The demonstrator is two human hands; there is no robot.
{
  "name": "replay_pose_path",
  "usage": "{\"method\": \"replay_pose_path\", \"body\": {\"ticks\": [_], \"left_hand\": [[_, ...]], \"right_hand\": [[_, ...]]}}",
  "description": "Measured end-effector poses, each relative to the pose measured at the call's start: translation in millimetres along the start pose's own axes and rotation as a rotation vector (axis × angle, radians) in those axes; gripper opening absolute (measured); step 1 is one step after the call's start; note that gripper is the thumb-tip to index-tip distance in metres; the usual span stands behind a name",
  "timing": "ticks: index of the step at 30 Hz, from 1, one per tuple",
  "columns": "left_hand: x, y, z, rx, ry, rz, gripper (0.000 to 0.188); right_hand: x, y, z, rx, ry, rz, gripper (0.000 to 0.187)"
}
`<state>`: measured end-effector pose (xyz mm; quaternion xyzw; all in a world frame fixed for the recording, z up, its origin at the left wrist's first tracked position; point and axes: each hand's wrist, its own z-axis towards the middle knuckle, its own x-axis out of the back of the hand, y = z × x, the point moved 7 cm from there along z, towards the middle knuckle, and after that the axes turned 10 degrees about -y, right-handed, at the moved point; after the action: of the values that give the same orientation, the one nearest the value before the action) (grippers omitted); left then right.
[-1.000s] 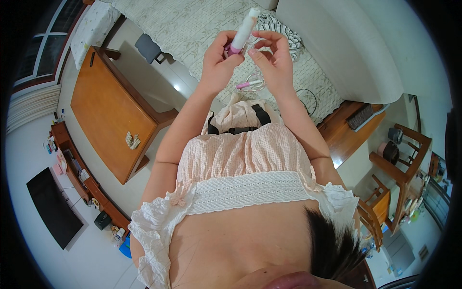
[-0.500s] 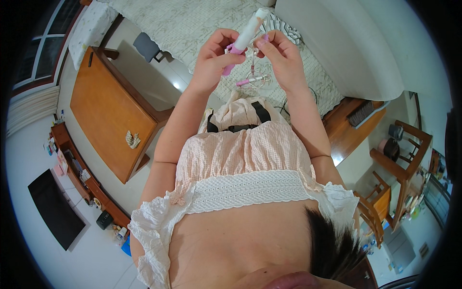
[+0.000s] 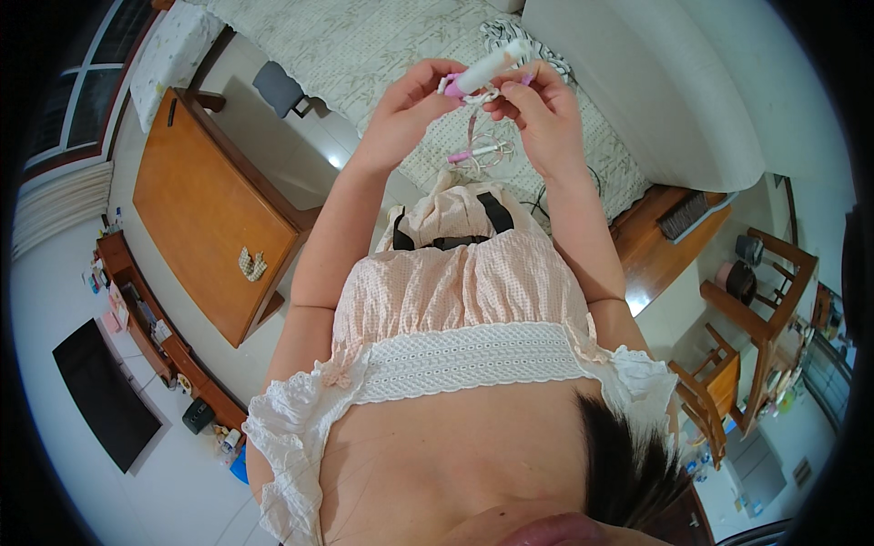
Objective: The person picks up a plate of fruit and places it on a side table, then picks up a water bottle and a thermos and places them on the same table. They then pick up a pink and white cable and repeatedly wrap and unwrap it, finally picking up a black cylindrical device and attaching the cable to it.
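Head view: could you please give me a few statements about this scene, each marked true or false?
1. The left hand holds the wand near its pink end. True.
2. The wand's white end points down and left in the picture. False: it points up and right.
3. The right hand is far from the wand. False: its fingers are close beside it.
4. A smaller pink-and-white stick shows below the hands. True.
5. The striped cloth lies on the wooden table. False: it lies on the pale cover.
6. A black screen shows at the left. True.
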<state>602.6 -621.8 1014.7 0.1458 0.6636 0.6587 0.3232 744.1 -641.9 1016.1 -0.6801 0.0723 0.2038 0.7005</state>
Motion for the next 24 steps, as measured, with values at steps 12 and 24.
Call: {"method": "replay_pose_path", "body": {"ticks": [12, 24], "left_hand": [[2.5, -10.4, -3.1, -0.003, 0.128, -0.234, 0.027], [-4.8, -6.8, -5.5, -0.111, 0.176, 0.186, 0.028]], "right_hand": [[-18.7, 15.5, -8.5, -0.015, -0.065, -0.337, 0.018], [-22.9, -4.1, -9.2, -0.106, 0.132, -0.595, 0.018]]}}
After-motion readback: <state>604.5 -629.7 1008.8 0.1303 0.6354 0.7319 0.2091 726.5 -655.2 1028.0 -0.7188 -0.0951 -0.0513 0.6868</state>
